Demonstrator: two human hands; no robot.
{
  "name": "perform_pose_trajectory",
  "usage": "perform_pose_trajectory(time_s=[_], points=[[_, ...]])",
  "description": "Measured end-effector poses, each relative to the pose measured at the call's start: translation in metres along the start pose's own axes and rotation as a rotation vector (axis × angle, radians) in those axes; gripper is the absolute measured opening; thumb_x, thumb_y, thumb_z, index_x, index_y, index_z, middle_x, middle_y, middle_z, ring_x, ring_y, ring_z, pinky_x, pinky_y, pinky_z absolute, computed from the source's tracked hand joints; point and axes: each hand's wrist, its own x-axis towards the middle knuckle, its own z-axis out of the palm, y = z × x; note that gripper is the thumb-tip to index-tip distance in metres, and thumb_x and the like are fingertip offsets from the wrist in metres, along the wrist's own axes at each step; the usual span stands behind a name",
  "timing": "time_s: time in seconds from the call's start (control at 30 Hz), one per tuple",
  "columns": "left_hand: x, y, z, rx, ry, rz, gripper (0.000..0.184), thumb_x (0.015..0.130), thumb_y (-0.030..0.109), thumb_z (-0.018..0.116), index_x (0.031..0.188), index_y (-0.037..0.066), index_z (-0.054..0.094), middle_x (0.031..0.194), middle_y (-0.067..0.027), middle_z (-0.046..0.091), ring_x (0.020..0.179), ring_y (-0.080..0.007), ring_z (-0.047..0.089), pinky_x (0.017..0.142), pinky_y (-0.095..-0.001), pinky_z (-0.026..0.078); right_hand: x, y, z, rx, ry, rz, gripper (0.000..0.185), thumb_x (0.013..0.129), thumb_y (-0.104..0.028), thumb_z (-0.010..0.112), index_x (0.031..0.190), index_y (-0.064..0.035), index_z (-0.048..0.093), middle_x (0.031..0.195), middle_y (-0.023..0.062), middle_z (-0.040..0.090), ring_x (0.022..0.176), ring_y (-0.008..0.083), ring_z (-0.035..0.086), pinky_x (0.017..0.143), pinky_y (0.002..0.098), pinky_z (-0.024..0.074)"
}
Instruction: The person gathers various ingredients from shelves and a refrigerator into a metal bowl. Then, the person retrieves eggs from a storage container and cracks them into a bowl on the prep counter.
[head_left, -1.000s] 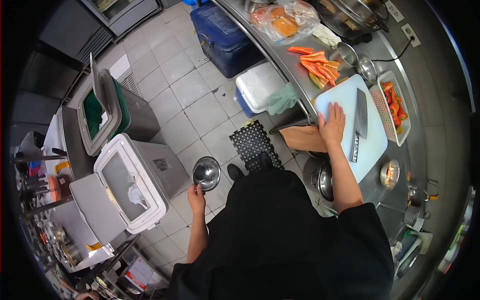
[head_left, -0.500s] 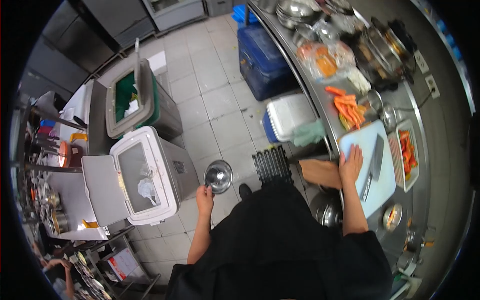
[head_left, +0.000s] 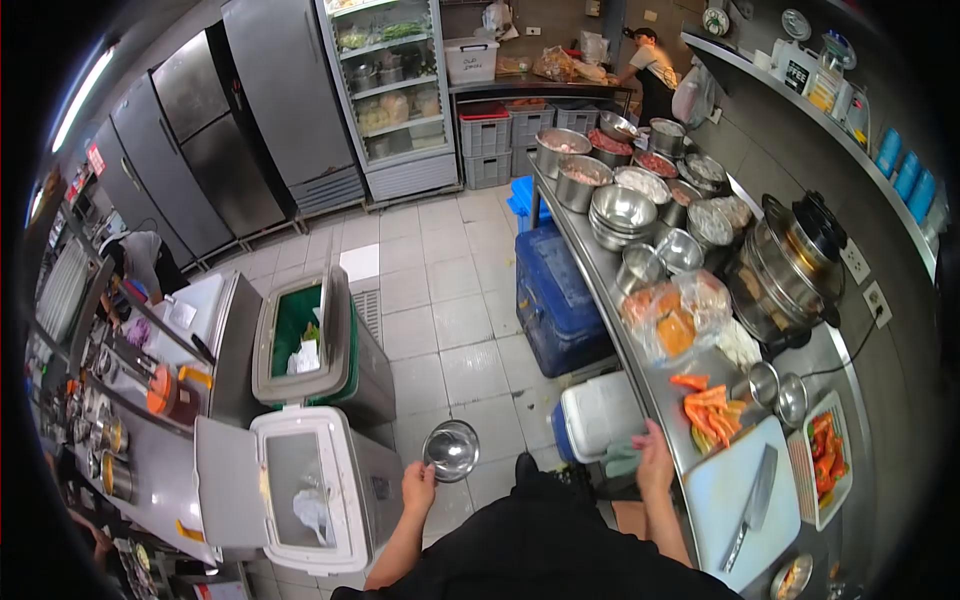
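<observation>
- While the L hand (head_left: pixel 418 487) grips the near rim of a round, shiny stainless-steel bowl (head_left: pixel 452 450), the R hand (head_left: pixel 655 462) is free of any visible object.
- Step in hand, as judged: supporting the bowl w/ one hand, away from the counter; no cutting under way.
- Bowl loc.: above the pale tiled floor, btwn the body & the aisle, to the R of a white plastic bin w/ its lid open (head_left: pixel 343 480). Bare metal shows inside; exact tilt can't be told.
- Moving the bowl calls for a firm rim pinch & a steady wrist, w/ clearance from the bin, as judged.
- L arm pose: forearm reaching fwd, elbow low nr the torso, fingers closed at the rim; fingers under the bowl can't be made out.
- R arm pose: forearm fwd, hand raised beside the steel counter's edge, fingers loosely extended, nr a pale green cloth (head_left: pixel 622 460). Contact w/ cloth or counter: can't tell.
- On the counter, R side: a pale blue-white rectangular cutting board (head_left: pixel 720 490) w/ a broad-bladed steel knife (head_left: pixel 762 490) lying on it; orange-red pepper strips (head_left: pixel 710 410) just beyond; a white plastic basket (head_left: pixel 808 487) of red pepper pieces alongside.
</observation>
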Motion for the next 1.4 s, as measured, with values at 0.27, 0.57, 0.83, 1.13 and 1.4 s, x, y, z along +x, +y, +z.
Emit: perform_pose_trajectory(time_s=[0.27, 0.57, 0.83, 1.13, 1.4], points=[[0.159, 0.139, -0.052, 0.426, 0.415, 0.204, 0.012, 0.091, 0.008, 0.058, 0.101, 0.002, 0.058, 0.134, -0.02, 0.053, 0.103, -0.0442, 0.06, 0.083, -0.0452, 0.052, 0.17, -0.034, 0.152, 0.211, -0.861, 0.025, 0.038, 0.084, -0.007, 0.052, 0.12, -0.0068, 0.065, 0.127, 0.0157, 0.062, 0.117, 0.036, 0.057, 0.099, 0.0406, 0.0451], [0.358, 0.1, -0.048, 0.328, 0.542, 0.178, 0.016, 0.092, 0.013, 0.062, 0.098, -0.002, 0.058, 0.119, -0.02, 0.061, 0.099, -0.0363, 0.062, 0.085, -0.0405, 0.051, 0.375, -0.14, 0.359, -0.064, -0.749, -0.404, 0.034, 0.092, -0.029, 0.057, 0.117, -0.0073, 0.066, 0.116, 0.0159, 0.067, 0.103, 0.0328, 0.065, 0.09, 0.0406, 0.05], [0.642, 0.216, 0.008, -0.168, -0.24, 0.269, 0.019, 0.093, 0.017, 0.062, 0.093, -0.002, 0.059, 0.102, -0.017, 0.064, 0.097, -0.031, 0.062, 0.082, -0.0348, 0.049, 0.514, -0.243, 0.481, 0.11, -0.678, -0.092, 0.041, 0.091, -0.03, 0.063, 0.126, -0.0087, 0.061, 0.115, 0.0183, 0.067, 0.109, 0.0295, 0.064, 0.092, 0.0383, 0.0492], [0.897, 0.387, 0.063, -0.171, -0.72, 0.596, 0.022, 0.097, 0.024, 0.059, 0.102, 0.003, 0.061, 0.132, -0.0156, 0.057, 0.112, -0.0303, 0.059, 0.09, -0.0347, 0.048, 0.727, -0.28, 0.553, 0.274, -0.073, -0.093, 0.027, 0.095, -0.013, 0.058, 0.119, -0.0039, 0.065, 0.11, 0.0184, 0.069, 0.103, 0.0304, 0.067, 0.086, 0.0354, 0.0515], [1.134, 0.314, 0.099, 0.255, -0.463, 0.184, 0.038, 0.094, 0.039, 0.061, 0.115, 0.007, 0.065, 0.111, -0.0162, 0.068, 0.097, -0.0314, 0.067, 0.083, -0.0394, 0.053, 0.995, -0.286, 0.661, 0.473, 0.336, -0.037, 0.028, 0.096, -0.011, 0.055, 0.121, 0.001, 0.061, 0.104, 0.0141, 0.069, 0.096, 0.0244, 0.065, 0.085, 0.036, 0.0499]])
